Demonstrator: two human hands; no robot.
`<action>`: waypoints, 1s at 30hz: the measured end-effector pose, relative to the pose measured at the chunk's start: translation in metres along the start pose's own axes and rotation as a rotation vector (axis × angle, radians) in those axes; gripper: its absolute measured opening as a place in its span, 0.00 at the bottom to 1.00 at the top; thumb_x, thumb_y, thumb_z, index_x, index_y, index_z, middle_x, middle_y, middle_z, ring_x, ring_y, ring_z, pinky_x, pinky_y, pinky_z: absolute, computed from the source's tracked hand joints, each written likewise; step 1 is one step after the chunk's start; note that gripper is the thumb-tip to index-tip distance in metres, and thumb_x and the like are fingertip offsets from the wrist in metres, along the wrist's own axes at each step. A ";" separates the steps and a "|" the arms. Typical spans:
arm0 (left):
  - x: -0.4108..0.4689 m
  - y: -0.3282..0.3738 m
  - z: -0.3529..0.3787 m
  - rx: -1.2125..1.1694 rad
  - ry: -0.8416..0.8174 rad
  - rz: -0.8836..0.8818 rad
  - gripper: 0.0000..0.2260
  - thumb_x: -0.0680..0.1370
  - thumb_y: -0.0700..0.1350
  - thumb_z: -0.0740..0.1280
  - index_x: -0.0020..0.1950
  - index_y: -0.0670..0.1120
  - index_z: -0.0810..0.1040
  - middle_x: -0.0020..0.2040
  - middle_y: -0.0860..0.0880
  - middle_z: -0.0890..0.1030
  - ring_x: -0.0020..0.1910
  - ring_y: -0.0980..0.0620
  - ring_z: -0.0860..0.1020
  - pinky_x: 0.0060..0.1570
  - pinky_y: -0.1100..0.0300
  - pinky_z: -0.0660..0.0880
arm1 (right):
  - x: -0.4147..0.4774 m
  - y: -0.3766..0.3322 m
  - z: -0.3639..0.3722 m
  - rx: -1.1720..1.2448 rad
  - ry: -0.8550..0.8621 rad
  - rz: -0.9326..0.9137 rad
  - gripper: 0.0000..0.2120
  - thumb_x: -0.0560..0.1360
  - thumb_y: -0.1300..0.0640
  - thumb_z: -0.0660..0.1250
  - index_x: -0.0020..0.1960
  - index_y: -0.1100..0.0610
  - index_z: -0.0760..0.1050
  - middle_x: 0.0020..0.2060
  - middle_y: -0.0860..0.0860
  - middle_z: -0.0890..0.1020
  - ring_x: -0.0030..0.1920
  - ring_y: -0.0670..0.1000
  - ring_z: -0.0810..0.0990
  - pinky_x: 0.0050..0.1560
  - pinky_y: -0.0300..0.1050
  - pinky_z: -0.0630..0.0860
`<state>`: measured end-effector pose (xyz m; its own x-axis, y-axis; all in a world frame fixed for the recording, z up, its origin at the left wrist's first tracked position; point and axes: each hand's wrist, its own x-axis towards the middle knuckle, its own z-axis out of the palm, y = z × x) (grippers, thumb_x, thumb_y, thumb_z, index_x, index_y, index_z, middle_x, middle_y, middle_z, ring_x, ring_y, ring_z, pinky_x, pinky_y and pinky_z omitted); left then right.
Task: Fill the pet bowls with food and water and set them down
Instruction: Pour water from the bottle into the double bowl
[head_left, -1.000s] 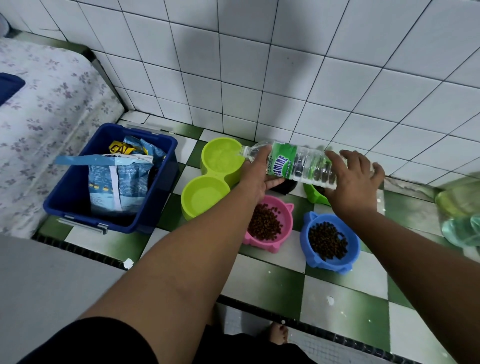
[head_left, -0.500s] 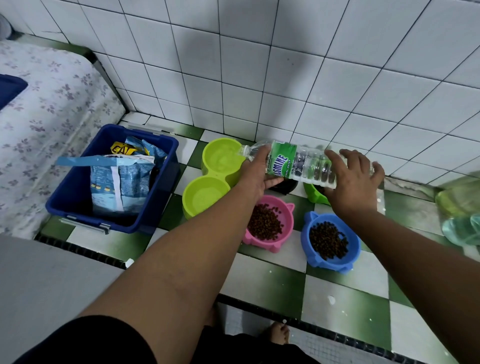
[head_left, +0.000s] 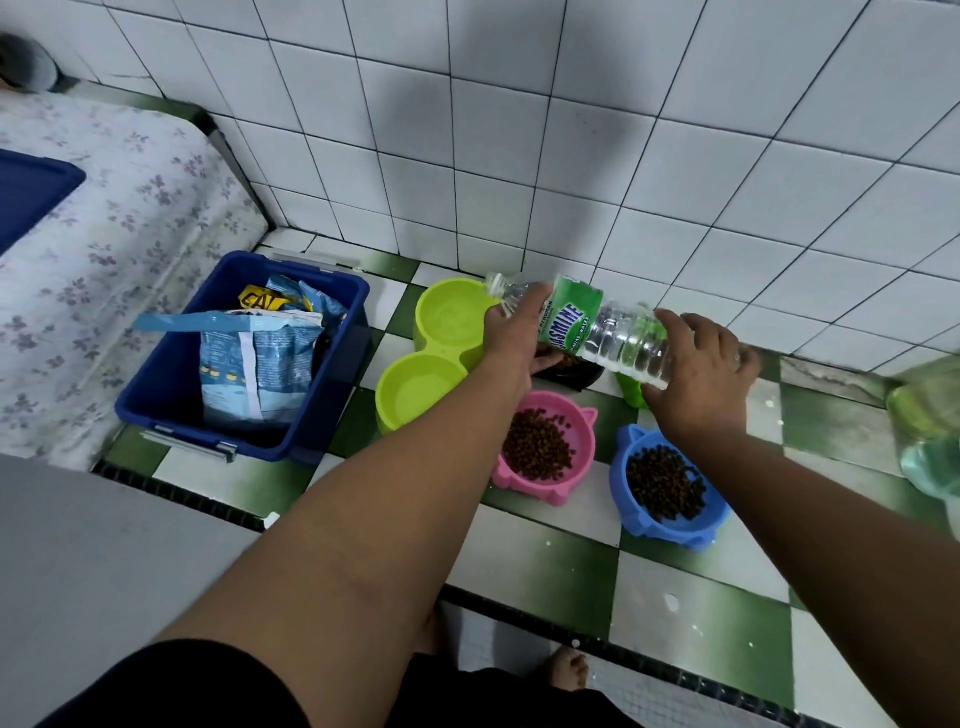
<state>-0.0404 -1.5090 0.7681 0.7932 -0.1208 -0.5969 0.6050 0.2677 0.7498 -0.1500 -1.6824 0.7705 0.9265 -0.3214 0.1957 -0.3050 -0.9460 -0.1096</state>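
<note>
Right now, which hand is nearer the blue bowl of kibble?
Right. The right hand holds the water bottle's base just above the blue bowl; the left hand grips its neck, farther off beyond the pink bowl.

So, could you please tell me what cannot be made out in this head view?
- Black bowl: mostly hidden by the left hand and bottle.
- Small green container: covered by the right hand.
- Greenish object: blurred, cut off by the right edge.
- Water stream: too faint to see.

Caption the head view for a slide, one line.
Both hands, left hand and right hand, tip a water bottle over the lime double bowl; kibble fills the pink bowl and blue bowl.
</note>
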 end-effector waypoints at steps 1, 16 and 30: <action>-0.003 0.002 0.001 -0.020 0.000 0.006 0.29 0.74 0.56 0.75 0.68 0.47 0.67 0.58 0.43 0.78 0.53 0.42 0.82 0.49 0.42 0.84 | -0.001 -0.001 0.000 0.017 0.004 0.003 0.44 0.64 0.53 0.78 0.74 0.45 0.59 0.68 0.53 0.69 0.69 0.58 0.66 0.67 0.63 0.60; -0.060 -0.009 0.015 -0.181 0.014 0.118 0.33 0.71 0.49 0.80 0.67 0.50 0.63 0.62 0.41 0.76 0.54 0.42 0.82 0.47 0.41 0.83 | -0.036 0.007 -0.006 0.134 0.000 0.033 0.43 0.65 0.54 0.78 0.73 0.46 0.60 0.69 0.55 0.69 0.69 0.61 0.66 0.65 0.63 0.64; -0.087 -0.045 -0.024 -0.183 0.085 0.082 0.40 0.68 0.55 0.81 0.73 0.47 0.65 0.64 0.41 0.78 0.50 0.43 0.84 0.47 0.36 0.83 | -0.091 -0.001 -0.012 0.045 0.018 -0.036 0.42 0.66 0.52 0.76 0.74 0.47 0.60 0.69 0.54 0.68 0.69 0.59 0.65 0.68 0.64 0.61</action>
<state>-0.1384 -1.4878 0.7795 0.8256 -0.0129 -0.5640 0.5102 0.4436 0.7368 -0.2369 -1.6526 0.7644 0.9322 -0.2886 0.2182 -0.2614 -0.9542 -0.1455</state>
